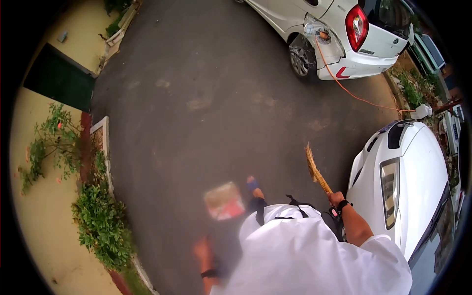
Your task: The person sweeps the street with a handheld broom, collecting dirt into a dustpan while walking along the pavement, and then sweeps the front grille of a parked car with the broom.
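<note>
My right hand is closed around the lower end of a long, rough, yellowish-brown piece of wood. Its narrow tip points up and away from me, over the asphalt. A dark band circles the right wrist. Low in the view, my left hand is smeared by motion, so its fingers do not show clearly. Just above it is a blurred, boxy beige and red thing; its kind cannot be made out, nor whether it touches the hand. My foot in a blue sandal shows beyond the white shirt.
A white car stands close on my right. Ahead, another white car has a damaged rear side, with an orange cord running from it to a white box. Bushes and a yellow wall border the left.
</note>
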Action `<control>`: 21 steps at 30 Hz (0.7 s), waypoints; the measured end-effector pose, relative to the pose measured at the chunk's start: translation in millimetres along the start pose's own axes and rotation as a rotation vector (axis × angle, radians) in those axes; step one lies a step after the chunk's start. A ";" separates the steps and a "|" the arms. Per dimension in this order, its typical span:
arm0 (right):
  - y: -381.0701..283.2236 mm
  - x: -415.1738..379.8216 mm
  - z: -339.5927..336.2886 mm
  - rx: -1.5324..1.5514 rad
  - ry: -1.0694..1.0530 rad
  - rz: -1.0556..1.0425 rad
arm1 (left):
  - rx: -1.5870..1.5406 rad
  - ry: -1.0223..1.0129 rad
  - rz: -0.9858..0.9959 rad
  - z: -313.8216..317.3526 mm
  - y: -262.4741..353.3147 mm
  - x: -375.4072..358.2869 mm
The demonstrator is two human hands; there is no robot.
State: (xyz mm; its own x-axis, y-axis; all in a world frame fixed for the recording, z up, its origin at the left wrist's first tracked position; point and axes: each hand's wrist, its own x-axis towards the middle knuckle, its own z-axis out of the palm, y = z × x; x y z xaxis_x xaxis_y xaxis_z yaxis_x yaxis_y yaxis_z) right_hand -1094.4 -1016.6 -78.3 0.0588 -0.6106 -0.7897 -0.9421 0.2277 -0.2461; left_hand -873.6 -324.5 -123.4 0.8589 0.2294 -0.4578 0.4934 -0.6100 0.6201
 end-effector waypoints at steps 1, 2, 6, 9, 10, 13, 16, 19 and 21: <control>-4.1 -2.1 2.5 0.001 0.003 0.039 | 0.027 -0.011 0.087 2.4 14.8 17.3; -9.6 -1.7 3.0 0.012 -0.007 0.060 | 0.091 -0.021 0.034 -5.4 26.7 31.1; -36.0 16.5 9.7 -0.048 0.039 0.053 | 0.249 -0.045 -0.193 -13.3 145.9 67.2; -52.5 44.3 11.3 -0.147 0.014 0.042 | 0.083 -0.050 -0.125 -8.0 170.9 95.3; -72.4 39.4 7.7 -0.142 0.004 0.054 | 0.114 -0.043 -0.072 -0.4 167.6 112.5; -125.6 46.1 9.8 -0.113 -0.038 0.074 | 0.168 -0.030 0.107 20.2 144.0 176.2; -181.3 79.0 12.2 -0.102 -0.058 0.063 | 0.182 0.028 0.013 25.7 233.4 178.7; -253.3 110.9 17.5 -0.142 -0.054 0.032 | 0.196 0.047 0.018 37.9 289.3 203.3; -319.6 135.6 20.1 -0.182 -0.029 0.048 | 0.231 0.056 0.040 54.3 312.5 225.9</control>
State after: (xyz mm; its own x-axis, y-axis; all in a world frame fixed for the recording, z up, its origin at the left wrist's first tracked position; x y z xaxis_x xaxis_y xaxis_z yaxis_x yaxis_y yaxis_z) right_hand -778.6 -1156.9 -118.0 0.0196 -0.5793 -0.8149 -0.9881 0.1132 -0.1042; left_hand -532.9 -504.4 -67.6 0.8866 0.2394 -0.3959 0.4200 -0.7751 0.4721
